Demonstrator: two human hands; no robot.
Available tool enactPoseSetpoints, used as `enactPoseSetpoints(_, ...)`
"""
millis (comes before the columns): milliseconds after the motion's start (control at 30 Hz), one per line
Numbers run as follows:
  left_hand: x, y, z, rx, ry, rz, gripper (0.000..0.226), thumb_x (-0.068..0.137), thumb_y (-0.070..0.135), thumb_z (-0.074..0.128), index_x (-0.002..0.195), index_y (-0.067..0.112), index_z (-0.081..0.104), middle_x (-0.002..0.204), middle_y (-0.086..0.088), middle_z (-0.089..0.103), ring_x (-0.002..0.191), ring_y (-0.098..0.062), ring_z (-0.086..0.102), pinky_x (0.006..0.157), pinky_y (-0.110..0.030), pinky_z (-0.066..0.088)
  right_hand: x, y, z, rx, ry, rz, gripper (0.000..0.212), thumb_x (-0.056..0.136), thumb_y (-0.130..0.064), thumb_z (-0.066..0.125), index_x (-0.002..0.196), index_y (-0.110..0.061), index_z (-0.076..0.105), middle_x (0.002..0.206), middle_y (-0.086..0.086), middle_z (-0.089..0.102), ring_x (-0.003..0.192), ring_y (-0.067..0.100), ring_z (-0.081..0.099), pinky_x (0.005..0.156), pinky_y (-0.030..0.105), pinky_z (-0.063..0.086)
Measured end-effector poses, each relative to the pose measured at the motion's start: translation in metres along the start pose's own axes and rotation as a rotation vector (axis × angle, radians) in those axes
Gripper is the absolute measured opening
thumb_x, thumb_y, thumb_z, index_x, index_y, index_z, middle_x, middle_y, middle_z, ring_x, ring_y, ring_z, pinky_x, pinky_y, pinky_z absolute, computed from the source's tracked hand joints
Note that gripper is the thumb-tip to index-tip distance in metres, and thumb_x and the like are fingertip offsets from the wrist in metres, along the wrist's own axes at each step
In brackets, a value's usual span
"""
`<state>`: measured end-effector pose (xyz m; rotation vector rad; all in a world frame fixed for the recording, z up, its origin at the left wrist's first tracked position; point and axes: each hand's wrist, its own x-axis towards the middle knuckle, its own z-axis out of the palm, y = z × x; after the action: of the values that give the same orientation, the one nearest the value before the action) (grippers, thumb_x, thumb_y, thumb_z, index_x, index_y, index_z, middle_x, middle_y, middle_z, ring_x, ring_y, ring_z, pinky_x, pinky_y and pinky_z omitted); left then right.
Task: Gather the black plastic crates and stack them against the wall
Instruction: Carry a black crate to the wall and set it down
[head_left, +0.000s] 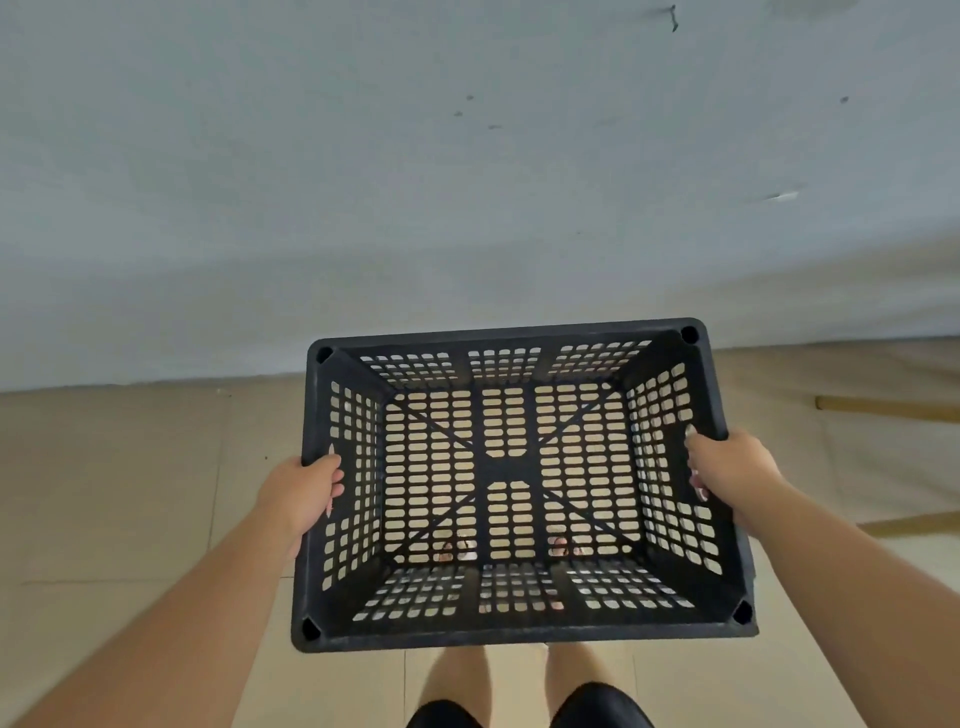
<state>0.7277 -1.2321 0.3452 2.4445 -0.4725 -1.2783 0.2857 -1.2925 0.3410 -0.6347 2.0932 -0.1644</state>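
A black perforated plastic crate (511, 636) hangs in the air in front of me, its open top facing me. My left hand (304, 491) grips its left rim, fingers curled over the edge. My right hand (730, 467) grips the right rim the same way. Through the holed bottom I see beige floor tiles and my feet. The grey-white wall (467, 182) stands straight ahead, close beyond the crate's far edge. No other crate is in view.
Beige tiled floor (130, 493) runs up to the wall base. Two wooden sticks, one (883, 408) and another (914, 522), lie on the floor at the right. My legs show below the crate.
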Motion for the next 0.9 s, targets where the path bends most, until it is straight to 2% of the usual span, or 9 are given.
enactPoseSetpoints(67, 0.031, -0.009, 0.017, 0.012, -0.009, -0.021, 0.033, 0.105, 0.032, 0.053, 0.125, 0.007, 0.063, 0.105, -0.006, 0.072, 0.100, -0.022, 0.068, 0.086, -0.038, 0.048, 0.028, 0.006, 0.025, 0.002, -0.005, 0.005, 0.031, 0.101, -0.037, 0.058, 0.112, -0.008, 0.062, 0.088, 0.013, 0.073, 0.074, 0.031, 0.071, 0.070, 0.040, 0.058)
enactPoseSetpoints(200, 0.094, -0.028, 0.052, 0.041, -0.032, -0.031, 0.030, 0.105, 0.031, 0.053, 0.121, 0.008, 0.064, 0.107, -0.008, 0.071, 0.101, -0.023, 0.067, 0.087, -0.038, 0.045, 0.084, 0.022, 0.073, -0.004, 0.007, 0.004, 0.034, 0.101, -0.037, 0.057, 0.120, -0.009, 0.061, 0.092, 0.012, 0.072, 0.078, 0.030, 0.070, 0.066, 0.035, 0.052)
enactPoseSetpoints(333, 0.154, -0.057, 0.088, 0.054, -0.044, -0.047, 0.032, 0.102, 0.031, 0.056, 0.121, 0.007, 0.065, 0.106, -0.007, 0.071, 0.102, -0.023, 0.068, 0.097, -0.044, 0.052, 0.136, 0.035, 0.115, -0.012, 0.006, 0.014, 0.039, 0.099, -0.038, 0.058, 0.126, -0.011, 0.060, 0.098, 0.011, 0.072, 0.082, 0.031, 0.071, 0.073, 0.041, 0.057)
enactPoseSetpoints(500, 0.225, -0.088, 0.130, 0.049, -0.031, -0.068, 0.038, 0.102, 0.035, 0.053, 0.121, 0.005, 0.066, 0.101, -0.006, 0.071, 0.101, -0.023, 0.069, 0.094, -0.042, 0.052, 0.199, 0.050, 0.164, -0.020, -0.004, 0.044, 0.041, 0.101, -0.042, 0.059, 0.130, -0.013, 0.056, 0.102, 0.009, 0.071, 0.085, 0.030, 0.070, 0.079, 0.044, 0.057)
enactPoseSetpoints(667, 0.279, -0.102, 0.167, 0.038, 0.012, -0.080, 0.037, 0.107, 0.037, 0.044, 0.129, 0.012, 0.061, 0.107, -0.005, 0.071, 0.101, -0.020, 0.068, 0.105, -0.046, 0.050, 0.250, 0.064, 0.206, -0.025, -0.011, 0.059, 0.040, 0.102, -0.041, 0.060, 0.131, -0.015, 0.054, 0.102, 0.007, 0.069, 0.085, 0.029, 0.068, 0.079, 0.045, 0.055)
enactPoseSetpoints(800, 0.311, -0.108, 0.189, 0.037, 0.028, -0.094, 0.037, 0.108, 0.038, 0.043, 0.131, 0.014, 0.060, 0.109, -0.002, 0.070, 0.100, -0.017, 0.068, 0.106, -0.046, 0.049, 0.281, 0.073, 0.232, -0.071, -0.007, 0.057, 0.043, 0.101, -0.040, 0.060, 0.135, -0.014, 0.053, 0.110, 0.010, 0.069, 0.094, 0.034, 0.069, 0.081, 0.048, 0.056)
enactPoseSetpoints(900, 0.329, -0.112, 0.202, 0.034, 0.034, -0.108, 0.037, 0.108, 0.038, 0.043, 0.132, 0.015, 0.059, 0.112, -0.003, 0.071, 0.100, -0.018, 0.068, 0.107, -0.048, 0.049, 0.299, 0.076, 0.244, -0.082, -0.004, 0.056, 0.043, 0.101, -0.041, 0.059, 0.135, -0.015, 0.052, 0.111, 0.010, 0.069, 0.092, 0.033, 0.069, 0.079, 0.046, 0.055)
